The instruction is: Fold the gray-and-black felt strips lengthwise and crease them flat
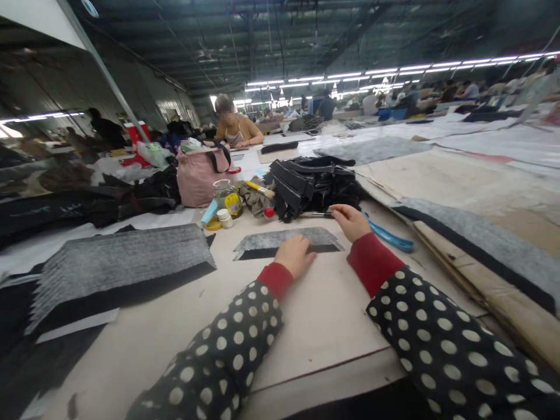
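Note:
My left hand [295,255] lies palm down at the front edge of a small grey and black piece [258,240], its thumb apart from the fingers. The fingertips rest on that piece; nothing is seen in this hand. Farther right, my right hand [351,223] pinches the end of a thin dark tool [318,214] that points left. Behind the tool lies a heap of black strips [301,181]. A blue curved handle [389,234] rests beside my right wrist. At the left is a fanned stack of grey and black pieces [131,256].
Beyond the small piece stand a glass jar [222,189], a white pot [225,219], a yellow container [233,204] and a yellow brush [260,188]. A pink bag [201,175] is behind them. Layered boards [472,268] edge the right side. A person [238,128] works across the table.

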Demonstrator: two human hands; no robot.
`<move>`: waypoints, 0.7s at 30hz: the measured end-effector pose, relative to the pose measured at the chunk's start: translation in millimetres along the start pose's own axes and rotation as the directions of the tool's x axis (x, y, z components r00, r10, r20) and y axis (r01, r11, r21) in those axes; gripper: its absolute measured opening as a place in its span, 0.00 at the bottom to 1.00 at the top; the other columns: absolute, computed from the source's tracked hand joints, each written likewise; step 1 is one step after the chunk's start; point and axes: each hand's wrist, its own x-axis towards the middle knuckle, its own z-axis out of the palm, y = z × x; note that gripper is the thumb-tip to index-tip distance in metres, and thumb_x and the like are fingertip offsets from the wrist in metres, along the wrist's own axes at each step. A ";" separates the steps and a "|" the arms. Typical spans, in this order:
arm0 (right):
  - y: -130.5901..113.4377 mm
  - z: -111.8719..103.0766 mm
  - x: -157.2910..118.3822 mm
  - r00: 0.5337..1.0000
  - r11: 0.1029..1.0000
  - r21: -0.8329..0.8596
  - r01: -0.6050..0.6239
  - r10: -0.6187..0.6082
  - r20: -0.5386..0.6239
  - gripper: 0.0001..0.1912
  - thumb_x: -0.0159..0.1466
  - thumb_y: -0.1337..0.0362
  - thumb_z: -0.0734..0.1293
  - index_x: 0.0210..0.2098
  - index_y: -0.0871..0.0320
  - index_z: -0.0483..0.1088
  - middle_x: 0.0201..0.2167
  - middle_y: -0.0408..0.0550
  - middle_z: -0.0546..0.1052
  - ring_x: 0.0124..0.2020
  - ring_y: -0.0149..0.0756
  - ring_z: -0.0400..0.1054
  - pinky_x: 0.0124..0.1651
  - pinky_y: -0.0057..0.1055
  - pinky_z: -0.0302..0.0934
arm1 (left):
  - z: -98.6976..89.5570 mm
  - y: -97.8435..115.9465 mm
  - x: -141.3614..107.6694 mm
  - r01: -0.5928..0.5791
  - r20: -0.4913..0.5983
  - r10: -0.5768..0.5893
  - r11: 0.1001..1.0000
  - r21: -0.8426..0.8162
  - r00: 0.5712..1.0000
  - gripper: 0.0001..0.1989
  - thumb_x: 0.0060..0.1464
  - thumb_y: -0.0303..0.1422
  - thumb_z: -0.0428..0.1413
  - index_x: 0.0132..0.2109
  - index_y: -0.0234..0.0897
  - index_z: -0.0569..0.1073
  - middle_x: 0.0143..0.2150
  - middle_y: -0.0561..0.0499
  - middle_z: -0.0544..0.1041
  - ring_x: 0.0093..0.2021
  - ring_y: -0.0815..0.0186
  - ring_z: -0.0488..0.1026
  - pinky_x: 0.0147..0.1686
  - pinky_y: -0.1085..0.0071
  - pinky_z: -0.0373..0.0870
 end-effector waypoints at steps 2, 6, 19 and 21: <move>-5.1 -1.3 -0.7 0.999 0.999 -0.012 0.036 -0.036 -0.014 0.14 0.54 0.61 0.59 0.36 0.59 0.70 0.32 0.47 0.73 0.34 0.34 0.65 0.39 0.33 0.59 | -6.9 6.4 -4.5 -0.065 0.059 0.062 0.997 0.051 0.996 0.10 0.53 0.35 0.47 0.39 0.35 0.67 0.38 0.47 0.67 0.39 0.62 0.65 0.39 0.67 0.65; -13.2 -1.8 -2.4 0.997 0.997 -0.016 0.077 -0.077 -0.017 0.14 0.55 0.61 0.58 0.36 0.58 0.70 0.31 0.46 0.73 0.33 0.33 0.65 0.38 0.32 0.59 | -17.4 23.2 -6.2 -0.123 0.151 0.097 0.978 0.171 0.984 0.08 0.54 0.29 0.44 0.37 0.33 0.67 0.36 0.46 0.68 0.37 0.60 0.67 0.33 0.66 0.67; -66.5 -16.3 -21.7 0.954 0.957 -0.031 0.290 -0.285 0.096 0.17 0.60 0.56 0.55 0.30 0.59 0.70 0.28 0.46 0.71 0.31 0.30 0.64 0.34 0.26 0.57 | 9.6 -8.0 2.1 0.191 -0.037 -0.212 0.933 -0.306 0.977 0.11 0.54 0.34 0.44 0.37 0.38 0.70 0.33 0.51 0.73 0.34 0.66 0.69 0.34 0.72 0.64; -72.8 -14.4 -27.2 0.874 0.912 -0.085 0.400 -0.353 0.334 0.18 0.60 0.58 0.54 0.26 0.59 0.70 0.27 0.47 0.71 0.30 0.30 0.64 0.35 0.26 0.57 | 11.8 -10.0 3.2 0.195 -0.057 -0.228 0.917 -0.349 0.972 0.11 0.54 0.34 0.45 0.37 0.38 0.70 0.33 0.51 0.74 0.35 0.66 0.69 0.35 0.72 0.63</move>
